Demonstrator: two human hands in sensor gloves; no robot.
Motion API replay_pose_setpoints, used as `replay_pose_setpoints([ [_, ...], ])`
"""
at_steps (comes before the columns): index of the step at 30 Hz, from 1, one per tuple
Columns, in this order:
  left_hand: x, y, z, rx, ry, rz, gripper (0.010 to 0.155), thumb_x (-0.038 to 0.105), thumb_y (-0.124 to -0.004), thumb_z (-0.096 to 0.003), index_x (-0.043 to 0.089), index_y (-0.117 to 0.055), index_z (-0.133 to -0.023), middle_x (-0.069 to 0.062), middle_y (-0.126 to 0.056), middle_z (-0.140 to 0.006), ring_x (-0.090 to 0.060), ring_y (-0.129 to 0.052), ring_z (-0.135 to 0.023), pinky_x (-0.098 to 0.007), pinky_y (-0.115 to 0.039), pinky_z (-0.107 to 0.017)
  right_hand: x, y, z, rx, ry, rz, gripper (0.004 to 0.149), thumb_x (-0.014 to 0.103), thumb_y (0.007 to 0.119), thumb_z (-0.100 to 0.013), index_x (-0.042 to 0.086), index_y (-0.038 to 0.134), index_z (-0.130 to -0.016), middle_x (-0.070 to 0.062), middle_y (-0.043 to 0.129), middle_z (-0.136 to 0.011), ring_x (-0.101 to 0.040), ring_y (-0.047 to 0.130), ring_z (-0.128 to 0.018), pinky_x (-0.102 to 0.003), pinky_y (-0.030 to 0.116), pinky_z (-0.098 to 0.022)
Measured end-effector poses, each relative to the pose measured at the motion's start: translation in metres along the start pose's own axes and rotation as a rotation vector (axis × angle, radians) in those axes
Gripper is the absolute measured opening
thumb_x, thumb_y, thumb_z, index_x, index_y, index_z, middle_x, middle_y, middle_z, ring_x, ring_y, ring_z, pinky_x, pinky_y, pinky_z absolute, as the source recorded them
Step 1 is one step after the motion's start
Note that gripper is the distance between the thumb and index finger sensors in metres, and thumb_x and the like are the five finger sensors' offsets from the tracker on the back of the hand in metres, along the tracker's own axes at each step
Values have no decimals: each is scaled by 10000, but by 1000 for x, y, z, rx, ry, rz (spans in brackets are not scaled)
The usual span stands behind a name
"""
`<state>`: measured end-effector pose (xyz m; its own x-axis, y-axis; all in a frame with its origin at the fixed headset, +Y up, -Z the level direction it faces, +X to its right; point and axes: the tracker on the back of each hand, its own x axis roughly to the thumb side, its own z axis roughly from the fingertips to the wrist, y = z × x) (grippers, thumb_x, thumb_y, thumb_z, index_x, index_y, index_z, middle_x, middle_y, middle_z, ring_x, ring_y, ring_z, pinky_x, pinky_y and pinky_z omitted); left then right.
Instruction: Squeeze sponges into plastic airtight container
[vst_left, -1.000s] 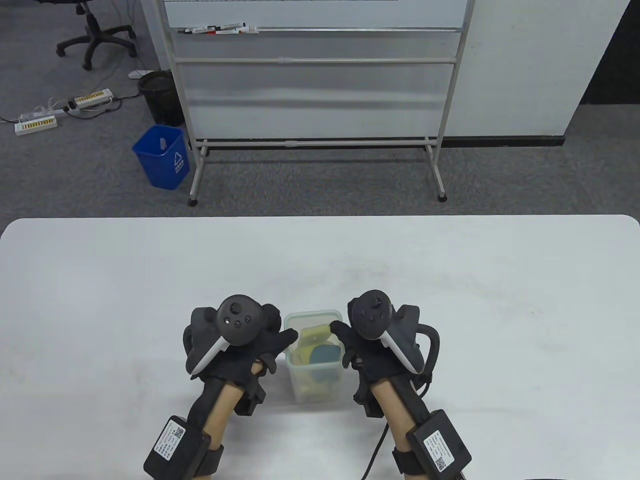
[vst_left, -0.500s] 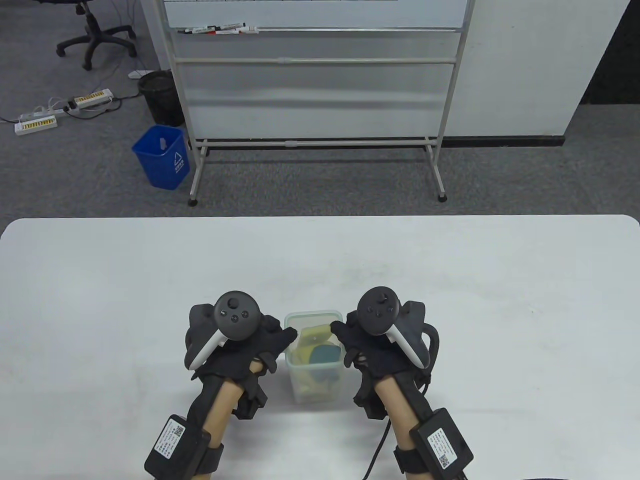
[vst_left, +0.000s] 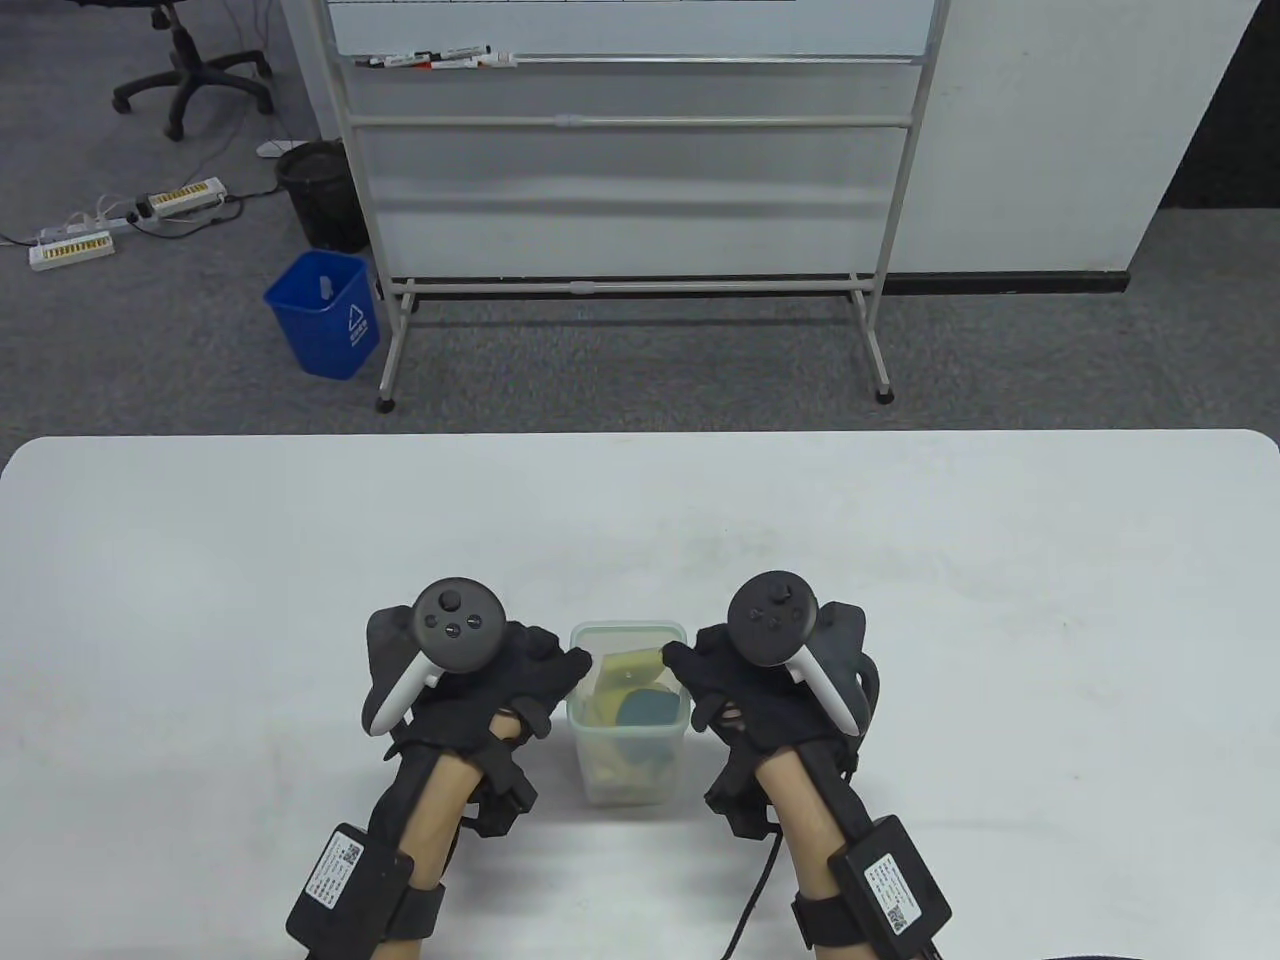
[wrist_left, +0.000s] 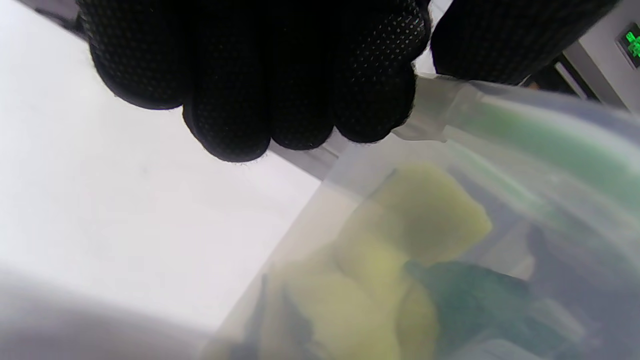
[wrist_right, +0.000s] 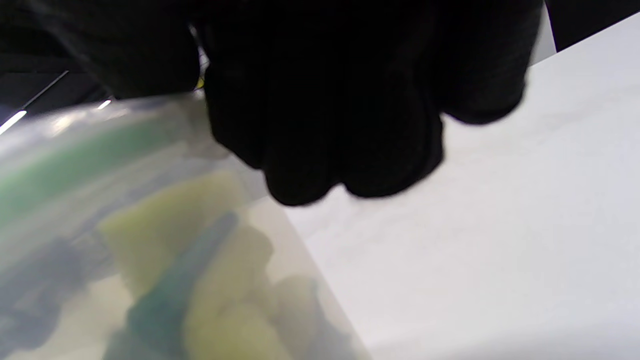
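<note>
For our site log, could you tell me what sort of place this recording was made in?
Probably an office or lab room: a rolling whiteboard with markers on its tray, an office chair on grey carpet, and power strips on the floor behind the white table.

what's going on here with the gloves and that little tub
A person in black sensor gloves has a clear plastic container standing on the white table. The left hand and the right hand sit on either side of it, fingertips at its rim. Yellow and teal sponges are already packed inside, and no lid is on it.
</note>
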<state>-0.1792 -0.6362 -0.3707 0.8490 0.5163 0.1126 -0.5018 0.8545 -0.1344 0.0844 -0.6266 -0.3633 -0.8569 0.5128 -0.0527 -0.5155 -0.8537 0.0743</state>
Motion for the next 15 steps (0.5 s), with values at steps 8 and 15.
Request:
replay_pose_setpoints([
  [8, 8, 8, 16, 156, -8, -82, 516, 554, -740, -485, 197, -839, -845, -104, -911, -856, -360, -944, -755, -536, -798, -593, -8, -13, 10, -103, 4, -25, 501, 536, 764, -474, 142, 983, -693, -84, 1072, -577, -296, 1058, -458, -499, 816, -486],
  [15, -20, 5, 29, 259, -75, -183, 628, 461, -700, -495, 190, -582, -1049, -144, -677, -1093, -407, -750, -971, -597, -692, -689, -53, -8, 24, -314, -149, 105, 563, 549, 759, -450, 163, 900, -834, -96, 1002, -766, -326, 1008, -663, -527, 749, -609],
])
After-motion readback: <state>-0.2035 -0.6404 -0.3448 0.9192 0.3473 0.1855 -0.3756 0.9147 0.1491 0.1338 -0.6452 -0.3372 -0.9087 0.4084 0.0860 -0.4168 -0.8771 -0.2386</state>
